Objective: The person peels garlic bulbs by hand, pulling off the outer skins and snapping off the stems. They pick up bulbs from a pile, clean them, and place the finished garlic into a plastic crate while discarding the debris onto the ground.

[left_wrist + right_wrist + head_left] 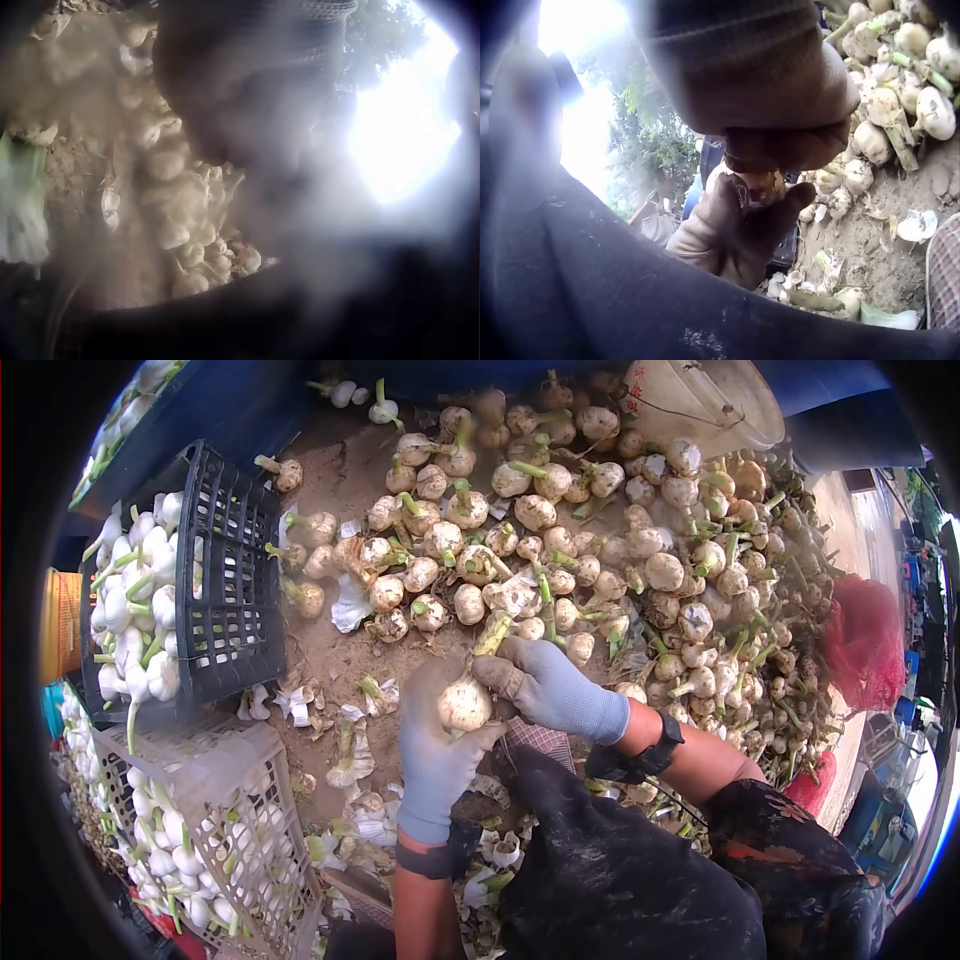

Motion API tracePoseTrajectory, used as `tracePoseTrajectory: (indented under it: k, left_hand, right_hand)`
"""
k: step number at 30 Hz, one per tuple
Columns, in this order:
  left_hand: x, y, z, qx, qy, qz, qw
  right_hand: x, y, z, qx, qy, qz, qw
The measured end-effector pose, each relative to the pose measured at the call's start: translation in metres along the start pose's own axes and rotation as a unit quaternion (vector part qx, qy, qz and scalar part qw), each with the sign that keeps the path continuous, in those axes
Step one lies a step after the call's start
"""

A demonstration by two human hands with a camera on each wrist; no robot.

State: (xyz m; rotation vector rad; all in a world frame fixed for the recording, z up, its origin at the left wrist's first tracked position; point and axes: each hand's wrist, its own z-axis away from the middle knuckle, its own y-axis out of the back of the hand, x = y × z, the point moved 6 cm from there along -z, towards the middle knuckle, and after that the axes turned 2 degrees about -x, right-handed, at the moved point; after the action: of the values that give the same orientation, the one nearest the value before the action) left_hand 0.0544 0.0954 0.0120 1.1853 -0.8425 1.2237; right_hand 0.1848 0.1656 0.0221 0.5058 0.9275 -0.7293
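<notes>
In the head view my gloved left hand (428, 755) holds a garlic bulb (465, 705), fingers round its side and thumb under it. The bulb's skin is pale with brown patches, and its cut green stem (492, 634) points up and away. My gloved right hand (565, 692) has its thumb and curled fingers pinched at the bulb's right side, by the base of the stem. The right wrist view shows both hands meeting on the bulb (766, 187), which they largely cover. The left wrist view is hazy, with a dark blurred hand across it.
A large heap of unpeeled garlic (665, 570) spreads ahead and to the right. Left stand a black crate (235, 590) and a pale crate (250, 810), both with clean white bulbs. A white bucket (710, 405) leans at the back. Peeled skins (350, 760) litter the ground.
</notes>
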Motion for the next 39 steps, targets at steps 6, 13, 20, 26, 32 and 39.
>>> tracePoseTrajectory:
  k: [6,13,20,26,32,39]
  left_hand:
    - [-0.020,0.004,0.015,0.003,0.154,0.348,0.925]
    - [-0.043,0.013,0.024,0.063,0.220,0.596,0.769]
    - [-0.028,0.032,0.032,-0.020,0.188,0.194,0.963]
    - [-0.074,0.074,0.007,0.089,0.143,0.147,0.975]
    - [-0.016,0.067,-0.002,0.099,0.091,0.290,0.948]
    - [-0.011,0.115,0.027,0.123,0.021,0.084,0.989]
  right_hand:
    - [-0.005,-0.012,0.000,0.019,0.062,0.128,0.990]
    - [-0.006,-0.031,-0.001,0.087,0.299,0.320,0.895]
    - [0.026,-0.053,-0.026,-0.081,-0.013,-0.028,0.996]
    - [0.020,-0.083,-0.016,-0.132,0.001,-0.053,0.990]
    - [0.013,-0.080,-0.033,-0.153,0.047,-0.058,0.985]
    - [0.029,-0.054,-0.053,0.009,0.124,0.244,0.962]
